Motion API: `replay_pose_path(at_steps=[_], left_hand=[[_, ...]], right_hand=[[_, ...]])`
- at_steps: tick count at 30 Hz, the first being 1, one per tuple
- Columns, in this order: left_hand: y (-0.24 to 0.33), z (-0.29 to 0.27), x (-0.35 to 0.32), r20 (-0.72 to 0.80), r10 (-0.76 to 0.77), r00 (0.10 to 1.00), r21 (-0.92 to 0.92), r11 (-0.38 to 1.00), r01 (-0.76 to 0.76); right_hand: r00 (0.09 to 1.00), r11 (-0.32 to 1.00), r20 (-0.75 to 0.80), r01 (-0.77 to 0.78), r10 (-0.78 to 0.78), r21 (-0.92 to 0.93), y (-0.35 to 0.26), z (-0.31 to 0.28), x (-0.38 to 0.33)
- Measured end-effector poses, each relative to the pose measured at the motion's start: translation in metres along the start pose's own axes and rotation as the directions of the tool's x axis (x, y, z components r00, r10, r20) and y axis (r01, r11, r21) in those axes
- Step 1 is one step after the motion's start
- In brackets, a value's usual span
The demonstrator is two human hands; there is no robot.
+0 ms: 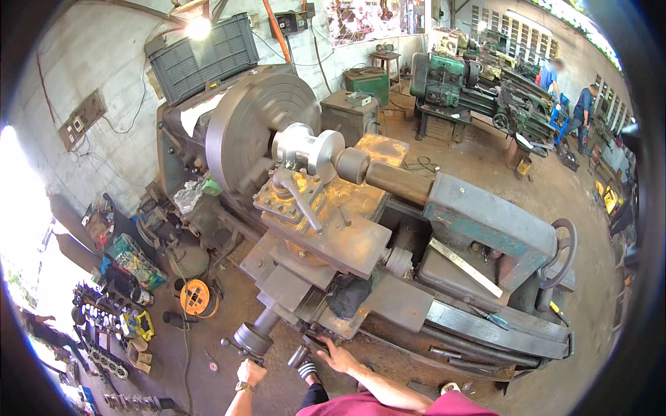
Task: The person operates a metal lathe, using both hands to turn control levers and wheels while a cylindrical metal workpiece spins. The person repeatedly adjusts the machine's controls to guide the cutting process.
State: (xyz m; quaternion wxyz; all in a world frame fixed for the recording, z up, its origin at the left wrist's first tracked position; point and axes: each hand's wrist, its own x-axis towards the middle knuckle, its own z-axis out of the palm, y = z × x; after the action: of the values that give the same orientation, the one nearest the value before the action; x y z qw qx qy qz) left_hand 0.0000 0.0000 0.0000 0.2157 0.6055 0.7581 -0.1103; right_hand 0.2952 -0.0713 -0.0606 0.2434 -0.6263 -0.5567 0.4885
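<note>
A large metal lathe stands before me. Its big round chuck looks blurred, with a shiny spool-shaped metal workpiece between it and the tailstock. The tool post, with its bent clamping lever, sits on the carriage close beside the workpiece. My left hand, a watch at the wrist, is closed at the handle of the cross-slide handwheel. Just right of it, my right hand reaches with stretched fingers onto a dark lever at the carriage front. A cylindrical metal handle juts out beside that hand.
A flat metal bar lies below the tailstock. On the floor at left are an orange reel and several machine parts. A green lathe stands at the back; two people are at the far right. A dark crate rests above the headstock.
</note>
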Motion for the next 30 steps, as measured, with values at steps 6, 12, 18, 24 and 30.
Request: replay_pose_path(at_steps=[6,12,18,24,30], left_hand=[[0.008,-0.005,0.003,-0.039,0.012,0.999,0.038,0.999,-0.01],[0.012,-0.011,-0.002,0.043,-0.005,0.999,-0.006,1.0,0.005],[0.014,-0.011,-0.005,-0.033,0.039,0.999,-0.056,0.998,-0.041],[0.017,-0.021,-0.008,-0.008,0.01,1.0,-0.03,1.0,-0.01],[0.016,-0.016,-0.008,-0.068,0.039,0.997,-0.006,0.999,-0.04]], right_hand=[[0.97,0.972,-0.102,0.212,-0.221,-0.097,-0.02,-0.015,-0.006],[0.998,0.995,0.007,0.063,-0.063,-0.078,-0.013,-0.011,-0.005],[0.999,0.994,0.002,0.047,-0.048,-0.102,-0.017,-0.007,0.012],[0.994,0.989,-0.038,0.096,-0.101,-0.116,-0.021,-0.011,0.004],[0.997,0.989,-0.043,0.054,-0.06,-0.141,-0.017,-0.008,0.003]])
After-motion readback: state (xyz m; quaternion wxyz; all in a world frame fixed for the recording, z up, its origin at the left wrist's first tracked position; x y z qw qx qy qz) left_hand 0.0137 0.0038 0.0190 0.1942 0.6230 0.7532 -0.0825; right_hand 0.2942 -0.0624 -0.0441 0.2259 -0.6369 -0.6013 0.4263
